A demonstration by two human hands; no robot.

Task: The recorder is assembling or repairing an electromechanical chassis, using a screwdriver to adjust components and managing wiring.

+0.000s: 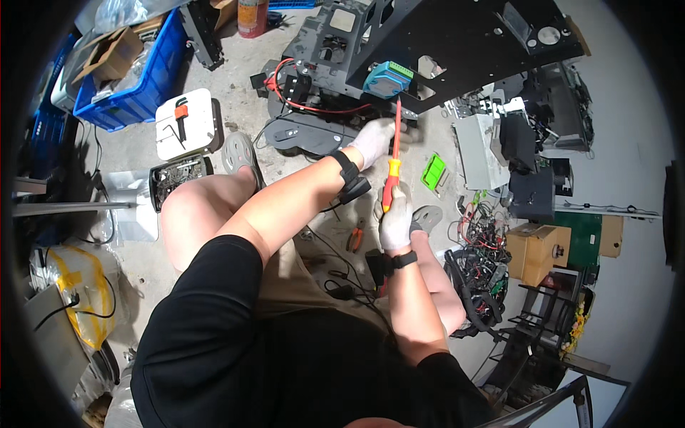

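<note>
Currently, white-gloved right hand [397,222] has fingers wrapped round red-and-yellow-handled screwdriver [394,168], tip near teal box-shaped module [387,80]; white-gloved left hand [374,143] beside shaft, fingers blurred, grip unclear. Off-axis push could slip tip into module.

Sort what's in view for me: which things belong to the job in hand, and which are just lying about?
Apparently in the job:
red-yellow screwdriver, in the right hand; left hand beside its shaft
teal module, near its tip
black panel

Seemingly just lying about:
green tray
orange-handled tool
cardboard box, right side
blue crate
</note>
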